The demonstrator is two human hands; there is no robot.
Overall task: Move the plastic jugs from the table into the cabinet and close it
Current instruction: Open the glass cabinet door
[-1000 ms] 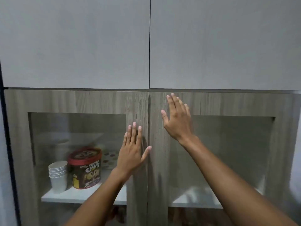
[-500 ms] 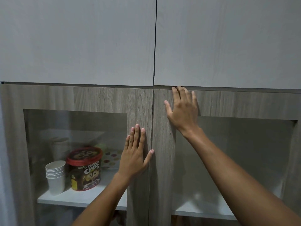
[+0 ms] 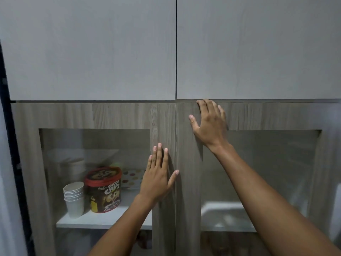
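A wood-grain cabinet with two glass-panelled doors fills the view. My left hand (image 3: 158,174) lies flat, fingers spread, on the inner frame of the left door (image 3: 162,122). My right hand (image 3: 210,122) presses on the upper inner corner of the right door (image 3: 188,182), its fingertips at the top edge of that door. Both doors look flush and meet at the centre seam. No plastic jugs show through the glass or anywhere else in view.
Behind the left glass, a stack of white paper cups (image 3: 73,198) and a red-lidded Choco Chips tub (image 3: 104,189) stand on a white shelf (image 3: 96,221). Two pale grey upper doors (image 3: 92,48) hang above. A dark vertical edge (image 3: 11,145) borders the left.
My right hand has slid up from the middle of the door frame to its top edge. My left hand stays pressed on the left door.
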